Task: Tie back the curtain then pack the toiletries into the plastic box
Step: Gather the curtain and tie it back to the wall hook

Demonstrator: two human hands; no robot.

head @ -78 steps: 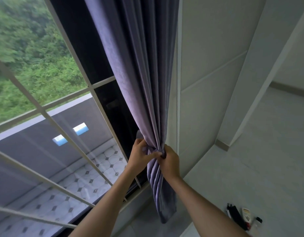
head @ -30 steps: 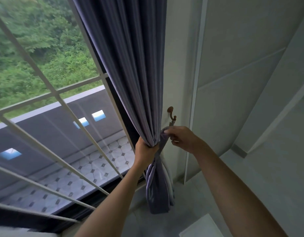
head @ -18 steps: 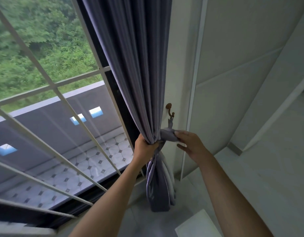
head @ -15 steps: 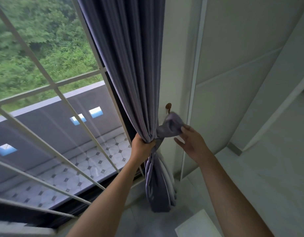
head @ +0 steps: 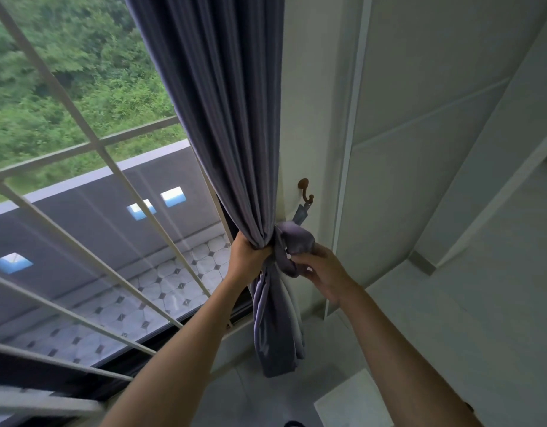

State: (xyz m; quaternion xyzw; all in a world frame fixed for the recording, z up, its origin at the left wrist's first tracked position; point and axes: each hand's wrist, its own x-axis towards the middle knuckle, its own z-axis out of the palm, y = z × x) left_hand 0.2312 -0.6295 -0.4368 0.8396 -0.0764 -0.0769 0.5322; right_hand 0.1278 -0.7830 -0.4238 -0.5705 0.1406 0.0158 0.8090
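Now the left hand [head: 249,254] is clamping the gathered curtain [head: 222,118] in a full fist, fingers wrapped round the bunched pleats right at the waist of the bundle, beside the window frame [head: 90,140]. To its right, the right hand [head: 323,271] is pinching the tieback [head: 293,241], a band of the same purple cloth, thumb and fingers curled on its loose loop while the band's far end is hanging from the wall hook [head: 306,195] just above.

Both forearms are reaching up and forward from the near edge, the left one angling in from the lower left, wrist bent slightly back under the fist; the right one is coming in from the lower right, palm turned toward the curtain.

For a tidy result, the fist looks worth keeping tight and level with the hook, so the pleats are not spilling out while the band is going round (slack here would likely leave a sagging bundle). The band seems to want a snug pass round the waist and its loop end carried up to the hook.

Toiletries and plastic box are not in view; whether the pale corner [head: 355,399] at the near right belongs to them, I cannot tell.
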